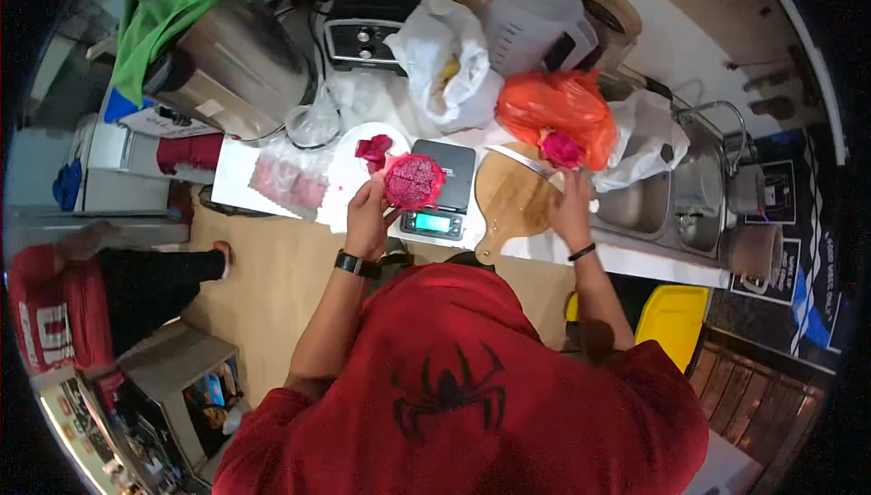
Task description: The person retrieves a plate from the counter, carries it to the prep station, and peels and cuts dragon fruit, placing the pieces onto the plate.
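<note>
My left hand is closed round a halved dragon fruit, its dark-seeded red flesh facing up. This half is held over a black kitchen scale with a lit green display. Fingers of my right hand curl at the right edge of the round wooden chopping board, apparently round the handle of a knife, which is mostly hidden. The blade points left across the board. Just beyond those fingertips is another pink dragon fruit piece. Dark red peel lies on a white plate to the left.
An orange plastic bag and a white bag stand behind the board. Clear plastic packets lie on the left. At the right is a metal sink. A person in a red shirt is at far left.
</note>
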Action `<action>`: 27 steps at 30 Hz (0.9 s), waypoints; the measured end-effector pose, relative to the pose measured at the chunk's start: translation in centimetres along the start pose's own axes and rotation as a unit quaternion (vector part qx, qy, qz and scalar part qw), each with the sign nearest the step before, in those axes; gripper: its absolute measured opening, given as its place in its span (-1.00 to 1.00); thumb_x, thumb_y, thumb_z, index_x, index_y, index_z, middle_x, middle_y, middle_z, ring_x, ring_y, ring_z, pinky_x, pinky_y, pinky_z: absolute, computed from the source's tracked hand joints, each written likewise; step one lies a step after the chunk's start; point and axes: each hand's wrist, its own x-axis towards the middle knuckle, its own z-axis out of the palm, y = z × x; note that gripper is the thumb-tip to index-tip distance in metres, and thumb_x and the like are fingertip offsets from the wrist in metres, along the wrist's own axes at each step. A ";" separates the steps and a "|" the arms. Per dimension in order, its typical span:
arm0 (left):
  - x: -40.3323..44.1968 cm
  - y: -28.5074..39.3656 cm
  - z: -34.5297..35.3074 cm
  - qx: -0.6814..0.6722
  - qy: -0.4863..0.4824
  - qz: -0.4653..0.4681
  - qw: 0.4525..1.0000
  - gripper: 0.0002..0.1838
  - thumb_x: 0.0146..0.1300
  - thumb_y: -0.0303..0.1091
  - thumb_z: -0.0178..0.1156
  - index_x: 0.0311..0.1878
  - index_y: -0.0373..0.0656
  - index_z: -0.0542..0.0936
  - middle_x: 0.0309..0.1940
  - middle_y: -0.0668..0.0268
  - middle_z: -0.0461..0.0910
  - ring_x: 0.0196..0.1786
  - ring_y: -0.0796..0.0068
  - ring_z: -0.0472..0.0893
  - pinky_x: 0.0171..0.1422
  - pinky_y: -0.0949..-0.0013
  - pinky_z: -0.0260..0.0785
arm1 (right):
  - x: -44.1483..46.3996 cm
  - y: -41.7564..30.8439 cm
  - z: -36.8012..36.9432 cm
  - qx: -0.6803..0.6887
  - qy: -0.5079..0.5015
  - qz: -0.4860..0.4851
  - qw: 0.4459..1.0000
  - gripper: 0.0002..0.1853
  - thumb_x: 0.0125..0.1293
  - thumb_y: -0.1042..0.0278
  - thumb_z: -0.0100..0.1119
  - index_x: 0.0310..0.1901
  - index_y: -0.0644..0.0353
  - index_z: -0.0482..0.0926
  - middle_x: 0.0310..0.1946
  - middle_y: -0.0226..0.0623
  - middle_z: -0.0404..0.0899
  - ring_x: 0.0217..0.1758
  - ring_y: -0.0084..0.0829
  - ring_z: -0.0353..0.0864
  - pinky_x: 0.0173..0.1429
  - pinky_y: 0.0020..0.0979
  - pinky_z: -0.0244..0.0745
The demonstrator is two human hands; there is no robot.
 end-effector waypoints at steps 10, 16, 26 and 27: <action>0.1 -2.7 5.3 -0.017 -0.072 -0.047 0.996 -0.70 0.48 -0.11 0.04 0.01 -0.13 0.57 -0.23 0.35 0.59 -0.19 0.59 0.55 -0.07 0.47 0.45 | -1.4 6.2 0.2 -0.060 -0.133 0.085 0.986 -0.54 0.18 0.41 0.19 0.14 0.25 0.41 -0.02 -0.04 0.41 -0.02 0.01 0.47 0.09 -0.08 0.40; 0.2 -2.9 6.0 -0.024 -0.072 -0.032 0.997 -0.69 0.49 -0.13 0.04 0.04 -0.15 0.56 -0.22 0.35 0.59 -0.15 0.57 0.55 -0.03 0.47 0.45 | -3.2 7.3 0.8 0.062 -0.145 0.070 0.985 -0.53 0.20 0.41 0.19 0.18 0.20 0.40 -0.05 -0.06 0.40 -0.13 0.02 0.51 -0.02 -0.18 0.46; 0.1 0.6 6.4 0.107 -0.025 0.075 0.991 -0.67 0.44 -0.21 0.10 0.09 -0.22 0.60 -0.17 0.29 0.63 -0.23 0.57 0.56 -0.10 0.55 0.46 | 1.7 -5.6 -16.5 0.106 -0.168 -0.055 0.979 -0.73 0.29 0.39 0.16 0.00 0.24 0.57 -0.35 -0.19 0.55 -0.40 -0.23 0.52 -0.30 -0.30 0.43; 0.4 0.9 6.3 0.106 -0.025 0.077 0.991 -0.67 0.44 -0.21 0.10 0.09 -0.22 0.60 -0.17 0.29 0.63 -0.23 0.57 0.56 -0.10 0.55 0.46 | 2.5 -6.4 -17.6 0.105 -0.167 -0.057 0.979 -0.73 0.29 0.39 0.16 0.00 0.24 0.57 -0.35 -0.19 0.55 -0.40 -0.23 0.52 -0.30 -0.30 0.43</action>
